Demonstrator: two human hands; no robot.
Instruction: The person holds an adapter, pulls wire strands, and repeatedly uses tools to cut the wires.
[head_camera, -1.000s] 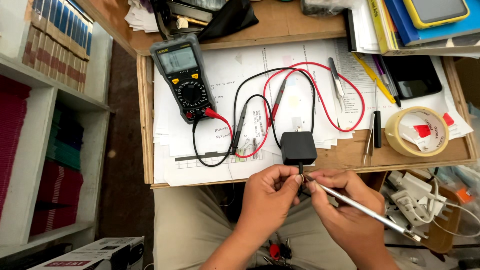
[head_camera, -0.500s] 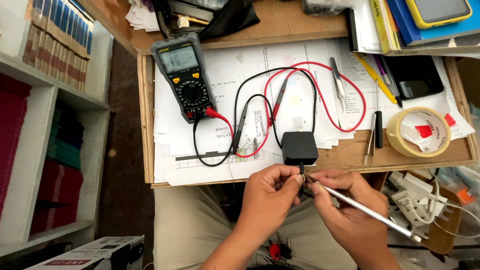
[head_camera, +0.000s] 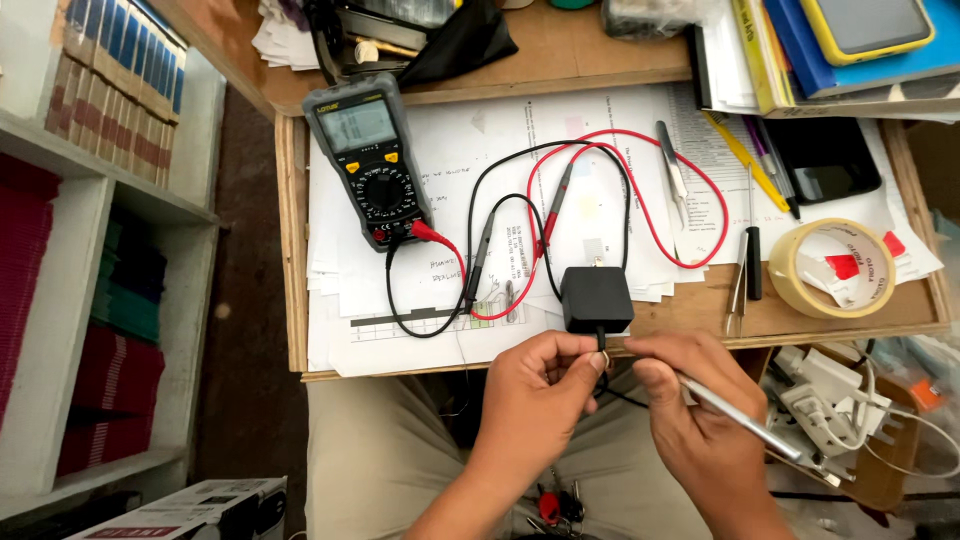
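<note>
The left hand (head_camera: 535, 395) pinches the thin black cable (head_camera: 603, 345) between thumb and forefinger, right where it leaves the small square black plastic adapter (head_camera: 596, 299). The right hand (head_camera: 690, 420) sits just beside it, fingertips nearly touching the left thumb, closed around a slim silver metal tool (head_camera: 745, 425). That tool's long axis runs diagonally, its tip toward the cable at the upper left and its tail toward the lower right, past the wrist.

The adapter lies flat on the near edge of the wooden desk board (head_camera: 291, 250), directly above both hands, with the cable hanging off its near side.

Farther from the hands, to the upper left, a dark grey handheld multimeter with a yellow-buttoned face (head_camera: 368, 160) rests on white printed paper sheets (head_camera: 450, 150), its screen end pointing away. Its red test lead (head_camera: 640, 190) and black test lead (head_camera: 480, 250) loop across the sheets above the adapter.

Right of the hands sits a cream roll of masking tape (head_camera: 832, 268) carrying small red and white stickers. Lower left, by the left elbow, is a white cardboard box with a red label strip (head_camera: 190, 510).
</note>
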